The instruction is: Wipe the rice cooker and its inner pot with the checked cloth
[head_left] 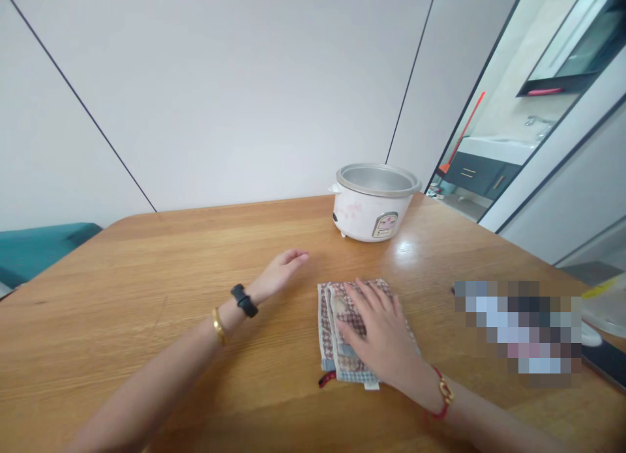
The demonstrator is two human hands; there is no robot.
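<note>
My right hand (pixel 379 336) lies flat on a folded patterned cloth (pixel 327 329), its fingers spread. The cloth has brown-red and blue checks, pale edging, a small red loop at its lower left corner and a white tag at the bottom. My left hand (pixel 278 275) is to the left of the cloth, just over the wooden table (pixel 147 296). It holds nothing, and its fingers are loosely stretched out and seen from the side. Beyond both hands stands a white rice cooker (pixel 359 215) without a lid, with a grey rim and a front label.
A pixelated patch covers something on the table at the right. Beside it are a dark flat object (pixel 604 360) and part of a clear container (pixel 609 306). A pale panelled wall (pixel 244 101) rises behind the table. A teal seat (pixel 44 251) is at the left.
</note>
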